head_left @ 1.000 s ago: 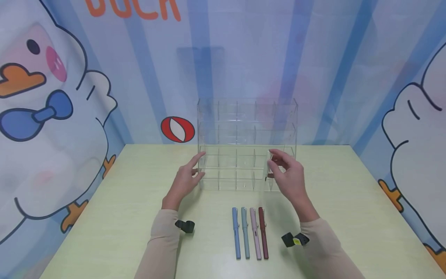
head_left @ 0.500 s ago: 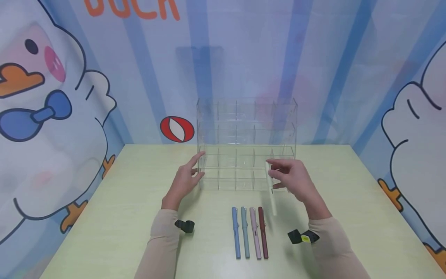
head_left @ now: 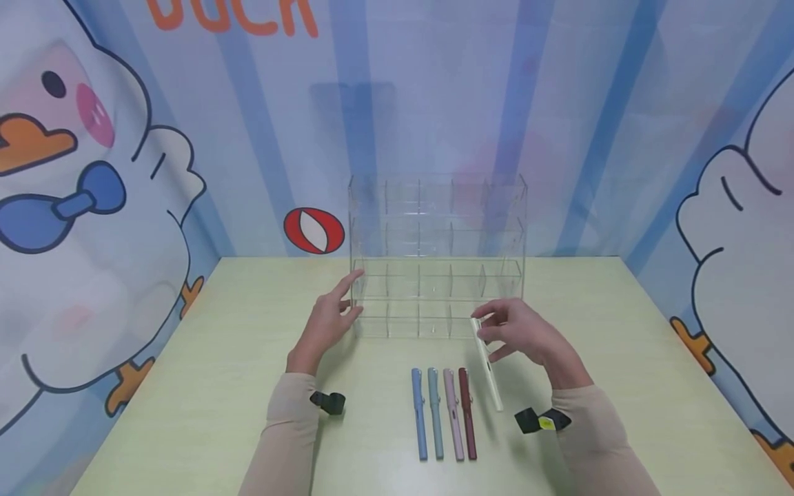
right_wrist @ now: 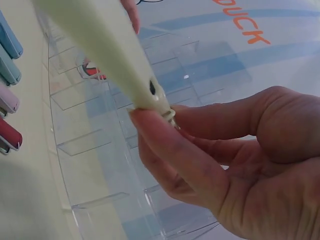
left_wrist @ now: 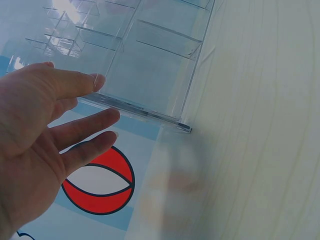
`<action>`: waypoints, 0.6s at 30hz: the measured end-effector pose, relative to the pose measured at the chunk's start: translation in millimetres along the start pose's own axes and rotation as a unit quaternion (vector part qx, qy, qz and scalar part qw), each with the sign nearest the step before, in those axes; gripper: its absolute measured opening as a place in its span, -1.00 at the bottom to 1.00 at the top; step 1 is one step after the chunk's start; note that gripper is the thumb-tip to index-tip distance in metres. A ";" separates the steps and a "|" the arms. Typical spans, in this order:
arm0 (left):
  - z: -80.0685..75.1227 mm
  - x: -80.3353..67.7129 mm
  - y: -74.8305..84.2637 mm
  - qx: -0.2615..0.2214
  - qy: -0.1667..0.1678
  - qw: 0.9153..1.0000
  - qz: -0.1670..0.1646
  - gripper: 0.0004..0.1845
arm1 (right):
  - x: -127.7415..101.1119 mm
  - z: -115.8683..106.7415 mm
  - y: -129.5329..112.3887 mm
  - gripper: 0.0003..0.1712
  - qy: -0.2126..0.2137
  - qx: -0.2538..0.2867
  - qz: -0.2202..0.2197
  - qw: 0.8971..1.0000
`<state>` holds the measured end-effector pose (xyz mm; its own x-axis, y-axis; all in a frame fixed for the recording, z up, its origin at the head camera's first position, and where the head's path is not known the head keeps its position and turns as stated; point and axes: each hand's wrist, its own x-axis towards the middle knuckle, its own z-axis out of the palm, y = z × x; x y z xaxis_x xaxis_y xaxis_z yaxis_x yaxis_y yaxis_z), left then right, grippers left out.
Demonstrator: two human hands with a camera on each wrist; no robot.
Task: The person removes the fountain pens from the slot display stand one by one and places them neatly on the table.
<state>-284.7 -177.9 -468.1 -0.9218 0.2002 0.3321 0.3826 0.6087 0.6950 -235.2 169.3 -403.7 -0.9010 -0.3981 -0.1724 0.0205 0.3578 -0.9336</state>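
Note:
In the head view my right hand [head_left: 517, 334] pinches a white pen [head_left: 487, 365] near its clip end, just in front of the clear rack's lower right corner. The pen slants, its other end pointing toward me. Close up in the right wrist view, thumb and fingertips hold the pen [right_wrist: 112, 55] beside the metal clip. My left hand [head_left: 325, 320] rests against the left side of the clear plastic rack [head_left: 437, 300], fingers extended. Four-tier compartments rise in the rack. Blue [head_left: 419, 413], teal [head_left: 436, 413], pale pink [head_left: 454, 413] and dark red [head_left: 468, 413] pens lie side by side before it.
A pale wood-grain table [head_left: 248, 296] carries the rack near its back edge. Behind it hangs a blue striped cloth [head_left: 446, 103] printed with ducks and a red-and-white ball [head_left: 314, 231].
My right hand has drawn the white pen down and toward me from the rack's right front. The pen has swung from upright to a slant. My left hand stays put.

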 end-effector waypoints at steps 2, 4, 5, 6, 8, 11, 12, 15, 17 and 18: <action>0.0 0.1 0.0 0.000 0.001 1.000 -0.001 -0.19 | 1.3 -0.8 2.8 -0.60 -0.012 0.002 0.005 1.000; 0.1 -0.1 -0.1 -0.002 0.001 1.000 -0.001 -0.19 | 2.5 -1.8 5.7 -0.62 -0.026 0.002 0.006 1.000; 0.2 -0.3 -0.1 -0.002 0.001 1.000 -0.001 -0.19 | 2.9 -2.1 7.0 -0.63 -0.032 0.002 0.006 0.999; 0.3 -0.4 -0.1 -0.004 0.001 1.000 -0.001 -0.19 | 3.3 -2.4 8.3 -0.64 -0.039 0.002 0.006 0.999; 0.3 -0.7 -0.1 -0.005 0.001 1.000 -0.001 -0.19 | 3.9 -2.6 10.9 -0.65 -0.049 0.003 0.012 0.999; 0.4 -0.9 -0.3 -0.004 0.000 1.000 -0.001 -0.19 | 4.5 -2.0 15.2 -0.67 -0.057 -0.001 0.027 0.998; 0.4 -0.9 -0.5 -0.004 0.000 1.000 -0.002 -0.19 | 4.8 -1.7 16.8 -0.67 -0.060 -0.003 0.033 0.998; 0.3 -0.8 -0.3 -0.006 -0.001 1.000 -0.003 -0.19 | 5.8 -0.5 21.3 -0.66 -0.062 -0.007 0.045 0.997; 0.1 -0.4 -0.1 -0.008 -0.002 1.000 -0.003 -0.19 | 6.7 0.1 24.1 -0.64 -0.066 -0.007 0.049 0.997; 0.0 -0.2 0.1 -0.009 -0.002 1.000 -0.004 -0.19 | 7.2 0.4 25.6 -0.63 -0.069 -0.004 0.052 0.996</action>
<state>-284.5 -177.9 -468.1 -0.9252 0.1981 0.3238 0.3760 0.5957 0.7098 -241.0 175.3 -429.0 -0.8266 -0.4699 -0.3098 0.1062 0.4104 -0.9057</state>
